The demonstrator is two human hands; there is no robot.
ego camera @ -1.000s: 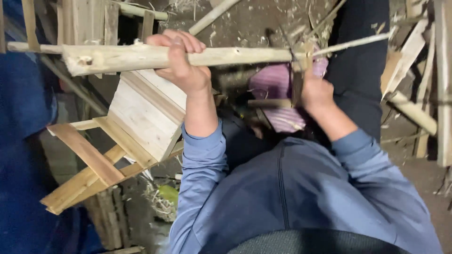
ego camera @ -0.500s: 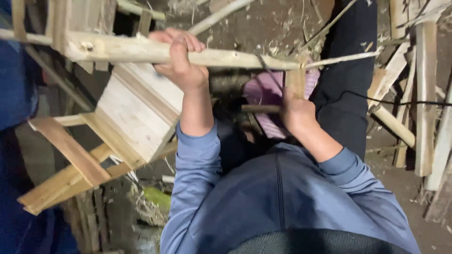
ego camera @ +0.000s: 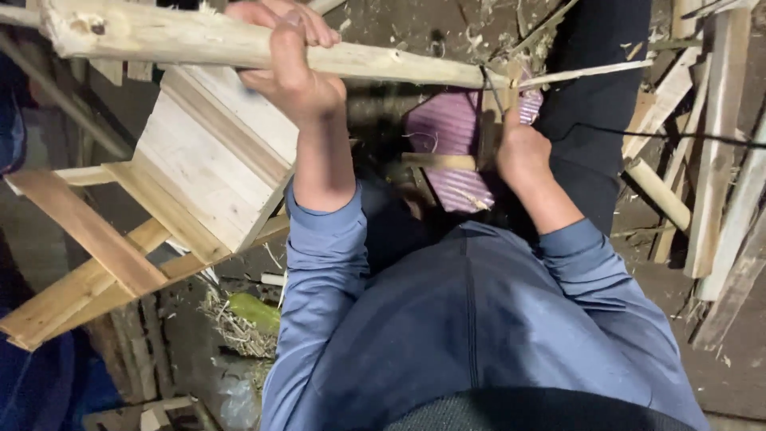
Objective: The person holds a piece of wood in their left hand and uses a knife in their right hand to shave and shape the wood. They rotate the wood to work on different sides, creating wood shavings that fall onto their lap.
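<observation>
My left hand (ego camera: 291, 60) grips a long pale wooden pole (ego camera: 159, 36) that lies across the top of the view. My right hand (ego camera: 523, 152) is closed on the handle of a blade (ego camera: 488, 120) set against the pole's thin end, where a long sliver (ego camera: 590, 73) splits off to the right. Both arms wear blue sleeves. Below the hands lies a striped purple cloth (ego camera: 451, 144) on my lap.
A pale wooden stool or frame (ego camera: 199, 168) stands at the left with slats (ego camera: 80, 247) under it. Several loose sticks and boards (ego camera: 718, 160) lie at the right. Shavings, a green object (ego camera: 254, 310) and dirt floor are below. A dark trouser leg (ego camera: 594, 120) is at upper right.
The view has moved closer and tilted; the pole now sits higher in the frame. My right hand with the blade has shifted a little down and left along the pole's end.
</observation>
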